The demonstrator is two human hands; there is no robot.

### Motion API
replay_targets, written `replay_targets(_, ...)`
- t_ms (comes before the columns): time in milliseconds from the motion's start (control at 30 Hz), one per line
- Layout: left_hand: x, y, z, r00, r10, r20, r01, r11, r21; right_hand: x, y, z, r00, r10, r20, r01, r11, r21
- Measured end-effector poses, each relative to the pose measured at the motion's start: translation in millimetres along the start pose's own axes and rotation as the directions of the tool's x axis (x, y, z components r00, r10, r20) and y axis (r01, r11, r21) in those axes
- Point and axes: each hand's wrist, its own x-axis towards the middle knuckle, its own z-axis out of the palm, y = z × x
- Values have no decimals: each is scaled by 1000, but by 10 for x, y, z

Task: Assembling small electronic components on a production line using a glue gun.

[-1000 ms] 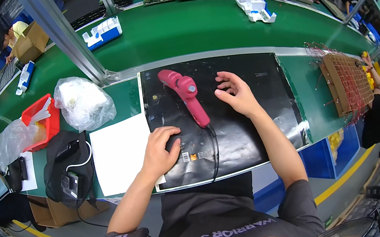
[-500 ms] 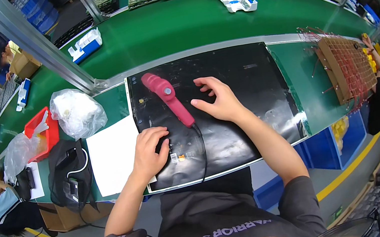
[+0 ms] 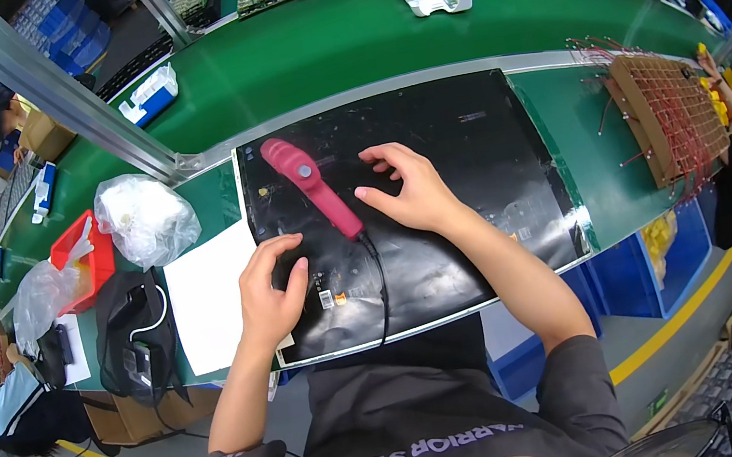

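Note:
A large black flat panel (image 3: 464, 172) lies on the workbench in front of me. A pink electric screwdriver (image 3: 311, 184) rests on it, its black cable running toward me. My left hand (image 3: 269, 290) lies flat on the panel's near left part, fingers spread, close to small fittings there. My right hand (image 3: 413, 191) rests on the panel just right of the screwdriver, fingertips pressing down. Neither hand holds anything.
A white sheet (image 3: 207, 300) and a black device with a white cable (image 3: 135, 333) lie left of the panel. A clear plastic bag (image 3: 147, 218) and a red bin (image 3: 85, 258) sit farther left. A green conveyor (image 3: 352, 40) runs behind. A brown wired grid (image 3: 673, 111) lies right.
My view has shifted a little. My right hand slid slightly toward me and left on the panel. My left hand has kept its place.

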Motion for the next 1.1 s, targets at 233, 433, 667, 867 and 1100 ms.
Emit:
replay_targets(233,-33,180,80,932,-146,333,260,908,-328,-12,37,-8,999,27,-24,-27,1000,-15)
replay_targets(433,-84,523,84,831,93,548,165,900,-403,-3,117,-24,999,34,-25,-35,999,-40)
replay_targets(667,-201,504,-6,817,112,566,176,886,-429,77,73,124,998,30,47,-29,999,-15)
replay_targets(867,-191,436,159,799,232,554,117,845,-522,-13,146,19,995,103,11,-102,993,-53)
replay_targets(1100,5,330,15,849,261,459,22,851,-525,-23,228,67,990,140,21,-139,989,-45)
